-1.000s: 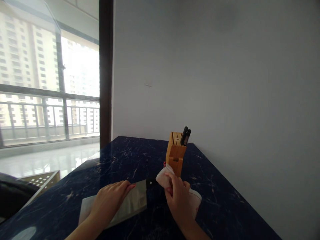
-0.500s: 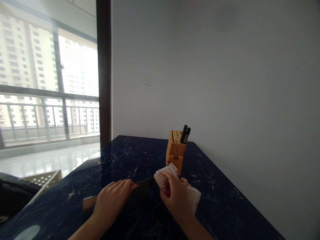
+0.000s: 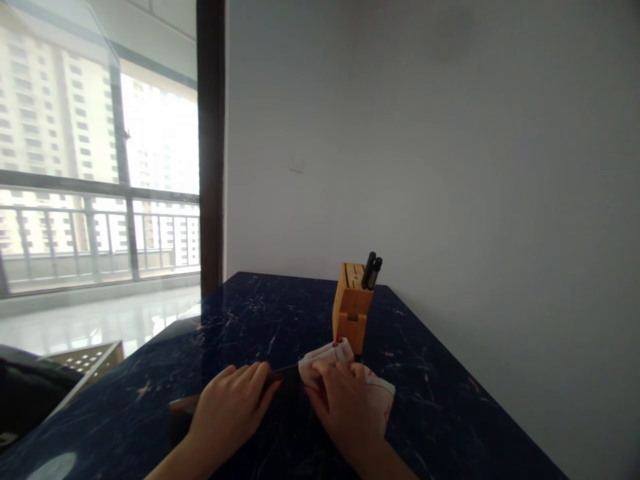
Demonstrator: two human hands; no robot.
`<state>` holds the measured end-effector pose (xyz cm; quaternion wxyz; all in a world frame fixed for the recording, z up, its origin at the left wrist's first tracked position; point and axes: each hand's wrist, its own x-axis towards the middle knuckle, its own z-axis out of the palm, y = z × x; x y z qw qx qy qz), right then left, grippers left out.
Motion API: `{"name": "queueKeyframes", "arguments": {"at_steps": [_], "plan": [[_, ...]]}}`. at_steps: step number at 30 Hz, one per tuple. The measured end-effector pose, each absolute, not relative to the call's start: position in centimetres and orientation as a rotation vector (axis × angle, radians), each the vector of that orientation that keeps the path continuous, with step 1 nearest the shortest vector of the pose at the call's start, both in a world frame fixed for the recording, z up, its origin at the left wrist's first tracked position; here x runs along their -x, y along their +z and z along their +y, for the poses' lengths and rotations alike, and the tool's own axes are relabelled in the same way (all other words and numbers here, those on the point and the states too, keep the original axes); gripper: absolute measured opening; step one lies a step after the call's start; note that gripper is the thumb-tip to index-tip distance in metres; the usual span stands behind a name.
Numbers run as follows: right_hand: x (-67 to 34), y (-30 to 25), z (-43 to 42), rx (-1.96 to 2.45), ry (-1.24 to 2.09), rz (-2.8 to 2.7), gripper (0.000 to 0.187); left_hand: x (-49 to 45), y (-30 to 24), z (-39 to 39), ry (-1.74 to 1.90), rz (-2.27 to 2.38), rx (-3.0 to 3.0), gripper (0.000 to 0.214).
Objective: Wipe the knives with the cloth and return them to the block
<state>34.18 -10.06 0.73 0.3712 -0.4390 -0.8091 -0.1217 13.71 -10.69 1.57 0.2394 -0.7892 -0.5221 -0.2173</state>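
Note:
A broad-bladed knife (image 3: 286, 377), its blade dark against the counter, lies crosswise in front of me. My left hand (image 3: 231, 408) pinches the blade along its upper edge, and one blade corner shows left of the wrist. In my right hand (image 3: 341, 403) is a white and pink cloth (image 3: 379, 395), bunched around the knife's handle end, so the handle is hidden. Part of the cloth hangs out to the right of the fingers. Just beyond my right hand stands a wooden knife block (image 3: 350, 313) with black-handled tools (image 3: 371, 270) in its right slots.
The dark blue marbled tabletop (image 3: 280, 307) runs back to a grey wall (image 3: 450, 167). Down at the left is a perforated beige container (image 3: 95, 360) beside a black item (image 3: 35, 390). A large window (image 3: 95, 133) fills the left side.
My right hand and the cloth have shifted slightly left and down, covering the knife's handle. My left fingers have moved slightly right along the blade.

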Motion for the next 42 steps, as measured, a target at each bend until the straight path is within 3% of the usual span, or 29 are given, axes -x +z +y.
{"name": "queueKeyframes", "arguments": {"at_steps": [9, 30, 42], "plan": [[-34.3, 0.8, -9.9, 1.299, -0.362, -1.959, 0.012, -13.4, 1.3, -10.4, -0.602, -1.411, 2.171, 0.025], [-33.7, 1.1, -10.5, 1.131, -0.260, -2.041, 0.016, -13.5, 1.3, -10.5, -0.626, -1.334, 2.174, 0.023], [-35.4, -0.5, -8.2, 1.472, -0.243, -1.649, 0.018, -13.2, 1.7, -10.6, -0.625, -1.363, 2.147, 0.027]]}}
